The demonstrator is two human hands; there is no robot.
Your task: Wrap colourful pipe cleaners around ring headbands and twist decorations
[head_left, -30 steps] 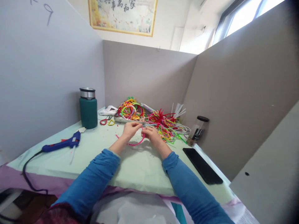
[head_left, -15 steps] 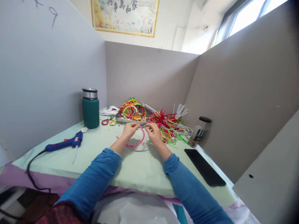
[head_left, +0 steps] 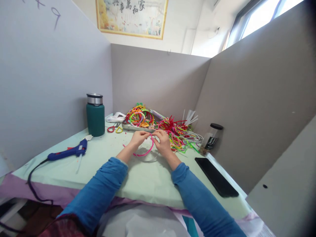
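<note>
A bright pink pipe cleaner curves in a loop below my fingers, over the pale green tabletop. My left hand pinches it near its upper end, fingertips closed. Right beside it, my right hand also has thumb and fingers pressed together on the pink strand, and the fingertips of both hands nearly meet. Under the loop lies a thin, pale, clear-looking ring, partly hidden by the strand. The other end of the pipe cleaner passes behind my left wrist.
Behind my hands, a metal tray holds colourful twisted loops, with a pile of loose pipe cleaners beside it. Scissors, a green bottle and a corded blue glue gun are left; a jar and black phone-like slab right.
My right fingertips have moved slightly left and come together with the left ones at the pink pipe cleaner's upper part. The left hand has barely shifted.
</note>
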